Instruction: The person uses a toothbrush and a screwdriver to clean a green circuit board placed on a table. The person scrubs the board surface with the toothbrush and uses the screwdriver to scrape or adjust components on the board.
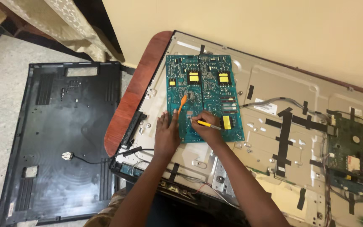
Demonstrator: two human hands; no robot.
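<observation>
A blue-green circuit board (204,80) with yellow components lies on the metal back of an opened flat television (269,84). My left hand (167,133) rests on the board's lower left part and holds a thin orange tool (182,103) that points up over the board. My right hand (206,125) is closed around a yellow-handled tool (209,125), its tip at the board close to my left fingers.
The television's black plastic back cover (59,138) lies on the floor at the left, a power plug (67,156) on it. A reddish wooden table edge (135,92) shows under the television. A second green board (353,155) with wires sits at right. Black tape strips (284,138) cross the metal panel.
</observation>
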